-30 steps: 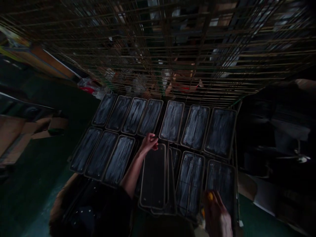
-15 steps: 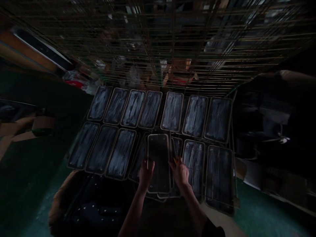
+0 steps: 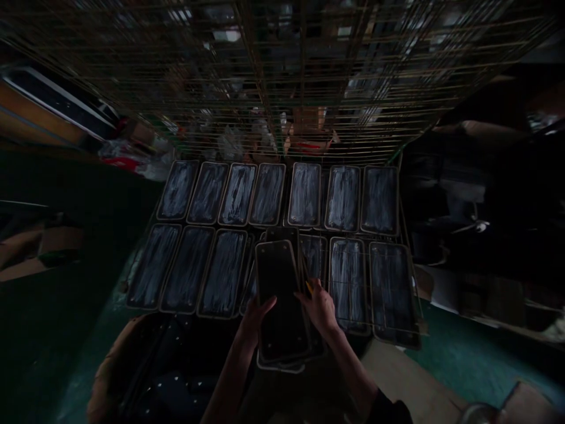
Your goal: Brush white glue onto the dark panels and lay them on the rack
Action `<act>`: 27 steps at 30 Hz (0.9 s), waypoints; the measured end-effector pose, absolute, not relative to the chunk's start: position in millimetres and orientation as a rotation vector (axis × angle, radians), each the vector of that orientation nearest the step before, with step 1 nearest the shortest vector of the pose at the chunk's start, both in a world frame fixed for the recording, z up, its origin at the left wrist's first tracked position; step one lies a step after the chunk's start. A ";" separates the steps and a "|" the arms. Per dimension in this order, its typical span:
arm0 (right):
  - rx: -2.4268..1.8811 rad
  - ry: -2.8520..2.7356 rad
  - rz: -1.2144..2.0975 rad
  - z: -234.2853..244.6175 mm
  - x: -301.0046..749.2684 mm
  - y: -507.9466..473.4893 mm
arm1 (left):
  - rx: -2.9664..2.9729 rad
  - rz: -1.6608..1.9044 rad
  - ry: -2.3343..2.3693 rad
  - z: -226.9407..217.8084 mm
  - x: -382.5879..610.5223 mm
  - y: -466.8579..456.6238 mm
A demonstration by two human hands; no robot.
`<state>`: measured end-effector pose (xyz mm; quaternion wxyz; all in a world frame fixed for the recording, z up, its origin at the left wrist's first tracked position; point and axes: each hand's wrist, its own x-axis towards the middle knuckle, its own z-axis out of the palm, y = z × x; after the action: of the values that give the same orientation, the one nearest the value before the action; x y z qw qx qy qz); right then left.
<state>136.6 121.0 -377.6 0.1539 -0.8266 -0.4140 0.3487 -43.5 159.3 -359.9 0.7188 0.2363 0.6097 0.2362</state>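
Note:
My left hand [image 3: 253, 321] grips the left edge of a dark rectangular panel [image 3: 279, 312], its thumb lying over the face. The panel has rounded corners, a pale rim and small round spots near its corners. More panels lie beneath it, their edges showing at the bottom and right. My right hand [image 3: 322, 307] is closed around a thin tool with a yellow part [image 3: 309, 287], and its thumb rests at the panel's right edge. Most of the tool is hidden by the fingers. White streaks cover a similar panel [image 3: 348, 282] just right of that hand.
Two rows of white-streaked panels [image 3: 304, 194] lie on a wire rack [image 3: 404, 227]. A tall wire mesh [image 3: 273, 112] rises behind. At lower left is an open box [image 3: 103, 377] of dark parts. Cardboard [image 3: 406, 377] lies on the green floor at lower right.
The panel in my left hand has tilted, its top leaning left, and come slightly nearer. Another dark panel now shows behind its top. The camera view has shifted a little.

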 end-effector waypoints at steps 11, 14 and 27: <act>-2.237 -1.082 1.017 -376.8 131.5 54.4 | 0.497 0.469 1.229 -342.1 -68.2 114.4; -2.279 -0.972 1.025 -374.9 141.2 32.5 | 0.525 0.424 1.178 -342.2 -61.4 100.1; -2.331 -0.512 0.865 -293.5 164.3 -103.1 | 0.878 0.024 0.941 -285.3 18.5 38.3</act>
<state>164.3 -103.1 -293.5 0.2967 -0.8769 -0.1926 0.3255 18.5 38.3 -285.3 0.7999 0.4095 0.4386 0.0114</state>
